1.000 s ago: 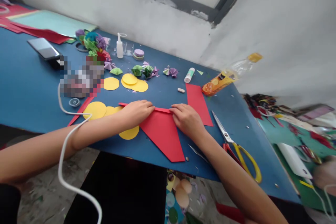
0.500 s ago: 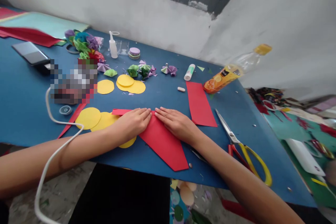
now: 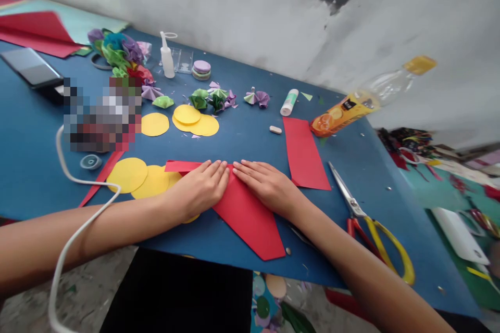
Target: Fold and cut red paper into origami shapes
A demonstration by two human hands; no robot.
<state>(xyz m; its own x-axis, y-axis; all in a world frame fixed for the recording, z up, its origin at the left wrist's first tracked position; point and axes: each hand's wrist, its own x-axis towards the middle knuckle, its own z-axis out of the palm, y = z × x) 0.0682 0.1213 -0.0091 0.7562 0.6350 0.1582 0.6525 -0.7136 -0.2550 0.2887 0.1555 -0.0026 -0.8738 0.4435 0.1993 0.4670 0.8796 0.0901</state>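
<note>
A folded sheet of red paper [image 3: 253, 218] lies at the table's front edge, its pointed end toward me. My left hand [image 3: 209, 182] rests flat on its upper left part, fingers stretched out together. Across from it, my right hand [image 3: 265, 184] presses on the upper right side, also with straight fingers. Both sets of fingertips almost meet along the top edge. Under my left wrist are overlapping yellow paper circles [image 3: 128, 174]. A second red paper piece [image 3: 307, 153] lies to the right of my right hand.
Open scissors [image 3: 355, 208] lie right of my right forearm. A juice bottle [image 3: 347, 109] leans at the back right beside a glue stick [image 3: 289, 102]. Folded paper flowers [image 3: 214, 99] and a white squeeze bottle [image 3: 167, 60] stand behind. A white cable [image 3: 74, 237] crosses my left forearm.
The view has shifted slightly. Both hands stay on the folded red paper; the left fingers look a little more bent at the knuckles. Nothing was picked up or let go.
</note>
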